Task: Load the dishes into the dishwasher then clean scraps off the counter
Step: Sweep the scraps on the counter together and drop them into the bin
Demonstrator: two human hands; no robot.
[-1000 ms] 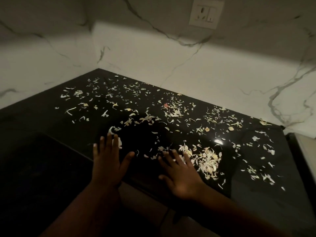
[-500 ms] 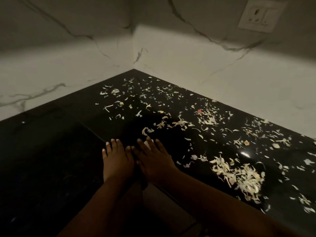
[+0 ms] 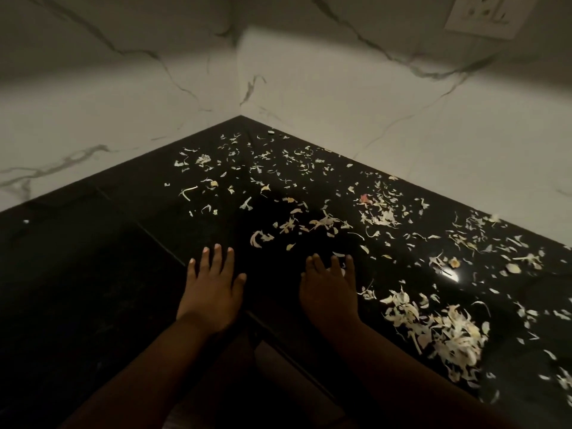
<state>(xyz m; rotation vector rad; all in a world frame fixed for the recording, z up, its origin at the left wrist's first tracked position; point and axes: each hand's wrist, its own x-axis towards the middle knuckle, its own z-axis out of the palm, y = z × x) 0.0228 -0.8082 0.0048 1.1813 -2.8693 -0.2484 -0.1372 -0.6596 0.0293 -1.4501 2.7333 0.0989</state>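
Both hands, left hand and right hand, lie flat with fingers spread at the front edge of the glossy black stone worktop, the pale papery peel scraps heaped just beside the right, thinner toward the back corner.

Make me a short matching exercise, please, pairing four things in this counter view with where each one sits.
Things:
1. left hand
2. right hand
3. scrap pile
4. socket

Places:
A. on the wall, top right
B. flat on the counter, beside the pile
C. near the counter's front edge, right side
D. flat on the counter, left of the other hand

Pairs: 1-D, 2-B, 3-C, 4-A
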